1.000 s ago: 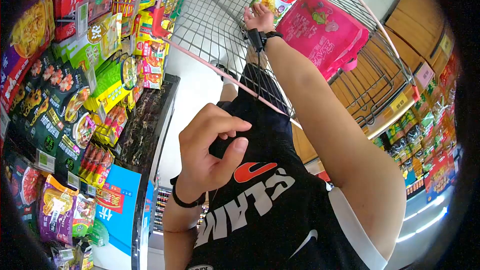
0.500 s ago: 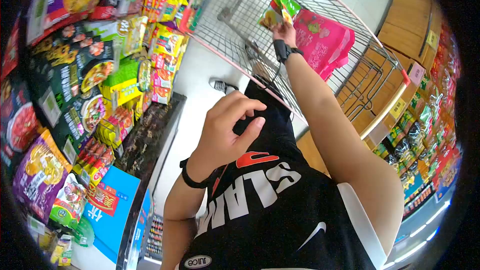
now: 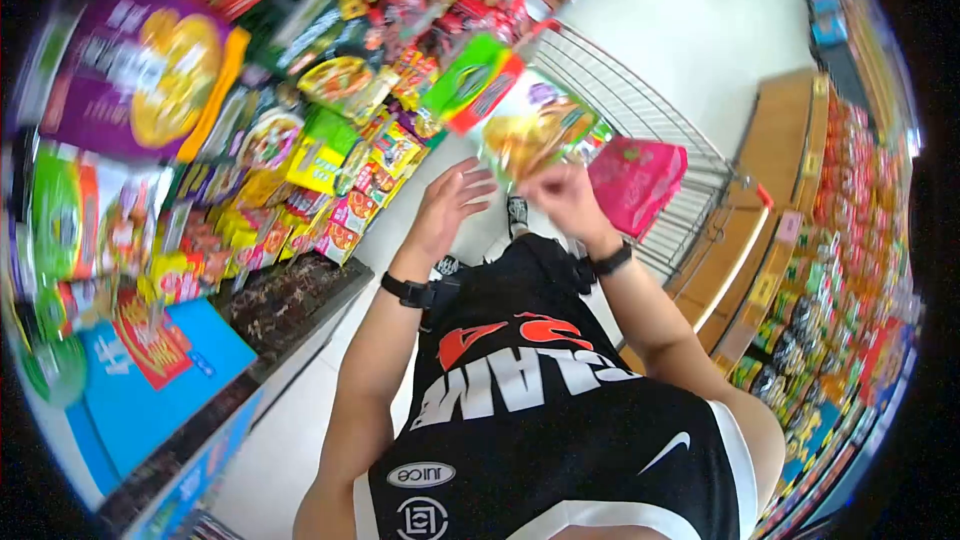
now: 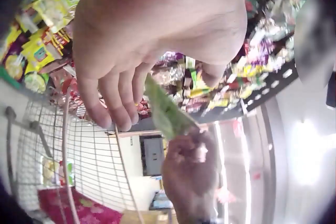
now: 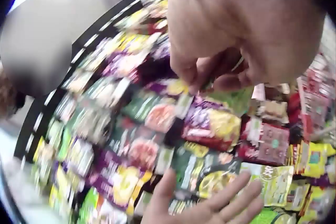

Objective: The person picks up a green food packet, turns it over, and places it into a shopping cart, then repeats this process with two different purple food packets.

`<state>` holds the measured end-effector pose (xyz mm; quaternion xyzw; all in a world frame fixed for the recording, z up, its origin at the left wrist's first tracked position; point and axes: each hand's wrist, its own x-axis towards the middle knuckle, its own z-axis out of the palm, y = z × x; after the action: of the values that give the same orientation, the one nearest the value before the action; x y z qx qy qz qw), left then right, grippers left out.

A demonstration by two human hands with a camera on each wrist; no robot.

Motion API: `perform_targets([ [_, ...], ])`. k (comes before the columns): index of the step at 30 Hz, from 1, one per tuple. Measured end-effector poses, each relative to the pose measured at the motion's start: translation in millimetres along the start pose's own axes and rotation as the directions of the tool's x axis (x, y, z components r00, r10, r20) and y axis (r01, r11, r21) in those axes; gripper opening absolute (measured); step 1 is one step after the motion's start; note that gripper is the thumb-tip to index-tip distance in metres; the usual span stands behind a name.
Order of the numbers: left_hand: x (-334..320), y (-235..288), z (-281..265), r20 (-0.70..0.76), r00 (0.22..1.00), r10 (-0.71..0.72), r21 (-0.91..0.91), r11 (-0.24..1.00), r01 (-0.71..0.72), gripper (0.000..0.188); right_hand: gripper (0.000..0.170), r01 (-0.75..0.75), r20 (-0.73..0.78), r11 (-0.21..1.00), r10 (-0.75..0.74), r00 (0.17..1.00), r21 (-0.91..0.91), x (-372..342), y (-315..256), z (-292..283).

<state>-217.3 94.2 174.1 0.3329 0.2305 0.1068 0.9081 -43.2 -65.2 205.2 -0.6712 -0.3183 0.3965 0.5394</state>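
My right hand (image 3: pixel 568 202) pinches the lower edge of a food packet (image 3: pixel 535 130) with a green top and a picture of food, and holds it up in front of me. In the right wrist view the fingertips (image 5: pixel 220 74) are curled together over the packet's green edge. My left hand (image 3: pixel 452 208) is raised just left of the packet, fingers spread and holding nothing. The left wrist view has the left hand (image 4: pixel 157 35) above, with the packet (image 4: pixel 167 116) seen nearly edge-on in the right hand (image 4: pixel 190 169).
A wire shopping cart (image 3: pixel 690 230) stands ahead to the right, with a pink bag (image 3: pixel 640 185) and another packet (image 4: pixel 55 172) in it. Shelves of bagged foods (image 3: pixel 150 60) line the left side. Wooden shelving (image 3: pixel 785 140) with packaged goods runs along the right.
My right hand has gripped a packet in the cart and lifted it out toward me. The left hand has opened its fingers and moved beside the packet. My view has swung round.
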Motion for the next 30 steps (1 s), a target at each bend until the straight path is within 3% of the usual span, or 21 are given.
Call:
perform_targets([
  [1, -5, -14, -28, 0.034, 0.990, 0.134, -0.250, 0.961, -0.121, 0.043, 0.006, 0.172, 0.139, 0.982, -0.159, 0.977, -0.083, -12, -26, 22],
  [2, -19, -5, -28, -0.062, 0.973, 0.221, -0.274, 0.934, -0.229, 0.042, 0.008, 0.374, 0.249, 0.906, -0.322, 0.913, -0.200, -17, -43, 45],
  [4, -55, 18, -10, -0.264, 0.893, 0.365, -0.300, 0.849, -0.435, 0.043, 0.010, 0.461, 0.314, 0.852, -0.380, 0.870, -0.248, -27, -45, 91],
  [5, -78, 31, -5, -0.299, 0.845, 0.443, -0.200, 0.837, -0.509, 0.046, 0.010, 0.393, 0.340, 0.892, -0.306, 0.889, -0.223, -35, -39, 109],
  [7, -116, 50, -7, -0.246, 0.756, 0.607, 0.177, 0.794, -0.581, 0.046, 0.011, 0.257, 0.403, 0.948, -0.164, 0.900, -0.187, -38, -32, 142],
  [8, -134, 57, -11, -0.213, 0.711, 0.670, 0.367, 0.729, -0.578, 0.046, 0.011, 0.299, 0.450, 0.937, -0.192, 0.872, -0.180, -36, -38, 156],
  [10, -167, 69, -25, -0.277, 0.647, 0.710, 0.435, 0.693, -0.575, 0.045, 0.012, 0.375, 0.541, 0.915, -0.242, 0.806, -0.150, -33, -50, 179],
  [11, -183, 77, -33, -0.295, 0.611, 0.734, 0.472, 0.668, -0.575, 0.044, 0.012, 0.589, 0.582, 0.803, -0.434, 0.688, -0.096, -21, -40, 189],
  [14, -236, 100, -57, -0.298, 0.484, 0.822, 0.647, 0.547, -0.531, 0.042, 0.019, 0.393, 0.549, 0.919, -0.338, 0.765, 0.017, 20, -4, 202],
  [17, -270, 109, -70, -0.330, 0.350, 0.877, 0.682, 0.478, -0.554, 0.037, 0.029, 0.184, 0.520, 0.974, -0.224, 0.824, 0.128, 43, -51, 223],
  [20, -304, 119, -72, -0.267, 0.396, 0.878, 0.793, 0.434, -0.428, 0.034, 0.041, 0.226, 0.663, 0.927, -0.372, 0.650, 0.299, 39, -106, 262],
  [21, -318, 128, -59, -0.226, 0.408, 0.885, 0.877, 0.367, -0.311, 0.032, 0.047, 0.273, 0.640, 0.866, -0.495, 0.588, 0.419, 32, -116, 277],
  [24, -322, 132, -55, -0.173, 0.422, 0.890, 0.926, 0.292, -0.237, 0.032, 0.051, 0.360, 0.671, 0.826, -0.562, 0.484, 0.433, 29, -130, 312],
  [25, -318, 133, -59, -0.170, 0.386, 0.907, 0.905, 0.298, -0.303, 0.033, 0.044, 0.403, 0.657, 0.810, -0.583, 0.477, 0.427, 26, -148, 319],
  [28, -323, 143, -55, -0.232, 0.324, 0.917, 0.876, 0.342, -0.339, 0.035, 0.032, 0.239, 0.747, 0.888, -0.460, 0.479, 0.393, 38, -166, 337],
  [30, -331, 153, -51, -0.219, 0.270, 0.938, 0.913, 0.294, -0.282, 0.037, 0.027, 0.206, 0.743, 0.854, -0.518, 0.424, 0.478, 40, -177, 352],
])
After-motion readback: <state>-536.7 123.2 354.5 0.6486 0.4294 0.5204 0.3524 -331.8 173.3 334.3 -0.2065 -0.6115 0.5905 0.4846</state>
